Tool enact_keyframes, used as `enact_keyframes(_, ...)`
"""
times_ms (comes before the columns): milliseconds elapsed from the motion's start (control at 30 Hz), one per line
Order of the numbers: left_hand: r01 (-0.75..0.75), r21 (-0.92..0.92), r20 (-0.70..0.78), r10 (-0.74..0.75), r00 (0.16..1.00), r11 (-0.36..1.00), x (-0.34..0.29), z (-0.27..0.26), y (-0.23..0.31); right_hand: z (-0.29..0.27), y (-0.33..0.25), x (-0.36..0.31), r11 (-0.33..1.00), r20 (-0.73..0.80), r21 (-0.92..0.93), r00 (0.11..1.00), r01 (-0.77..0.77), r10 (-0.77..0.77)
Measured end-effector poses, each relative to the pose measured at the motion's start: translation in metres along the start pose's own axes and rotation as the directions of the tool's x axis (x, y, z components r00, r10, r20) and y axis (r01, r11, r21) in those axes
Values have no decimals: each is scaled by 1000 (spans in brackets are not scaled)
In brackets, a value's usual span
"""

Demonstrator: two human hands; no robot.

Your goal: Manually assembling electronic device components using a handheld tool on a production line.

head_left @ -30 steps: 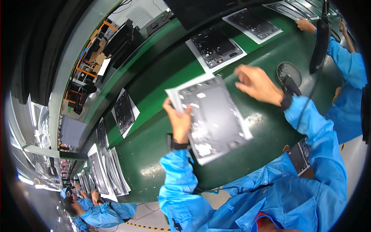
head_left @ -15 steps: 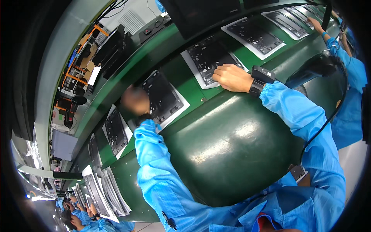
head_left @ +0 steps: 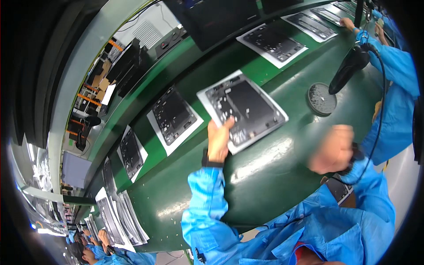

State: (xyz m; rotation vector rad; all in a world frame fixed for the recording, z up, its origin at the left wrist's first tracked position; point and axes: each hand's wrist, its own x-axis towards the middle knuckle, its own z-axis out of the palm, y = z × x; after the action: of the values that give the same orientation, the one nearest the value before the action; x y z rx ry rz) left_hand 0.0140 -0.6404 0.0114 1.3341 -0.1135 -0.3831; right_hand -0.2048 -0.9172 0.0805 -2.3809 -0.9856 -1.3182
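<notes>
By the left hand [head_left: 218, 143], a dark flat panel [head_left: 258, 106] backed by a pale sheet is grasped at its near left edge, with the thumb laid over the panel's upper face. The panel is held at a slant above the middle of the green table [head_left: 185, 185]; whether its far edge is touching the surface cannot be told. The right hand [head_left: 334, 149] is blurred and is set well apart from the panel, over the table's right side; its fingers look bent, but whether it is clenched or released cannot be told. Dark bands are worn on both wrists. Just left of the held panel, a second panel [head_left: 173, 117] is laid on a white sheet, and another panel [head_left: 131, 152] is placed further left. Beyond the held one, a fourth panel [head_left: 271, 44] is rested on its own sheet. At the far left, a stack of sheets [head_left: 128, 216] is piled. On the right, a round grey mesh disc [head_left: 322, 99] is overlapped by the tip of a black handheld tool [head_left: 351, 66]. Further right, a blue sleeve [head_left: 395, 132] of a co-worker is seen.
</notes>
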Motion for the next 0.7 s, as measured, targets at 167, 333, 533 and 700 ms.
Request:
enact_keyframes(167,-26,8,-62,26,998,1000,-103,52,-38,-47,54,-17,755,-380,116,673,-645,634)
enact_keyframes(333,-92,132,-39,98,994,987,-159,108,-72,-19,91,17,595,-186,572,617,-564,764)
enact_keyframes(533,-357,909,183,563,806,215,-141,138,-24,-25,128,-6,578,-293,653,540,-490,789)
enact_keyframes(700,-640,686,417,533,737,348,-41,146,-32,-1,165,-19,622,-339,620,551,-478,762)
